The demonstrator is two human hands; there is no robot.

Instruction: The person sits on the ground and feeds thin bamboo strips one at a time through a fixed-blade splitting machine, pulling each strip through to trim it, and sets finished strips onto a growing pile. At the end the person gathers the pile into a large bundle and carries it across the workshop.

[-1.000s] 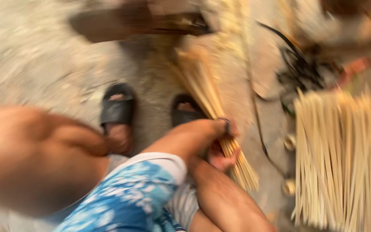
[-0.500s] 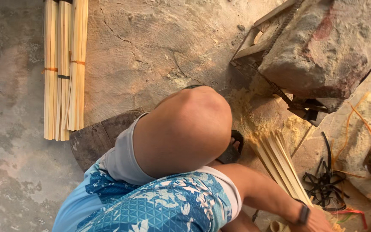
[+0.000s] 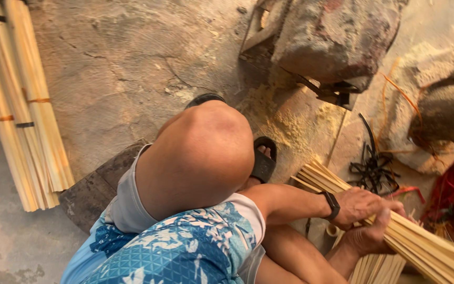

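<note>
1. Both our hands, left (image 3: 361, 206) above, right (image 3: 366, 239) below, clamp a sheaf of pale split bamboo strips (image 3: 421, 244) at lower right, beside our knee.
2. Risk, we judge: the loose strip ends could fan out and slip, or splinter our palms.
3. Containers: none seen; black straps (image 3: 371, 168) lie loose.
4. Farthest: banded pale bamboo bundles (image 3: 19, 105) on the concrete floor (image 3: 127, 63).

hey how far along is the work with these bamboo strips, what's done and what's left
Done, it seems: tied bundles of strips lie on the ground at the left, bound with bands. In hand: both hands, left hand and right hand, grip a loose sheaf of strips with no band visible on it. Left: more loose strips lie beneath the hands, apparently unbundled.
</note>
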